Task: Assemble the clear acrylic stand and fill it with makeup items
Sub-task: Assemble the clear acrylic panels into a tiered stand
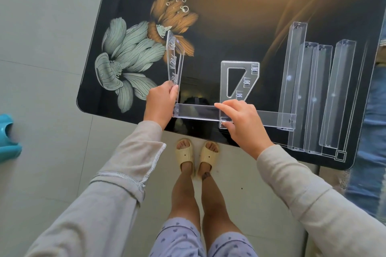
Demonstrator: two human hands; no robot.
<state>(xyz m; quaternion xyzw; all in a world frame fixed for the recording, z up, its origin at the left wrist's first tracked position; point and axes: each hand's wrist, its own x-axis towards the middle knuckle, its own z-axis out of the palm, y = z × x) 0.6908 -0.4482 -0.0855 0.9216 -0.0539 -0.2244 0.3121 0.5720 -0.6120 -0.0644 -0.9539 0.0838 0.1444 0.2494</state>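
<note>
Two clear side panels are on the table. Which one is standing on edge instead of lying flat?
The left side panel, gripped at its near end by the left hand, stands on edge. The other panel lies flat mid-table.

- This looks like someone's home, not a workplace.
- The glossy black table point(229, 33) is household furniture, printed with big lotus flowers point(129, 56) and bubbles.
- Plain pale floor tiles point(41, 52) run underfoot.
- The person stands in cream house slippers point(186, 153) and soft patterned shorts point(179, 240).
- A teal rubber shoe point(8, 140) lies on the floor at the left.
</note>
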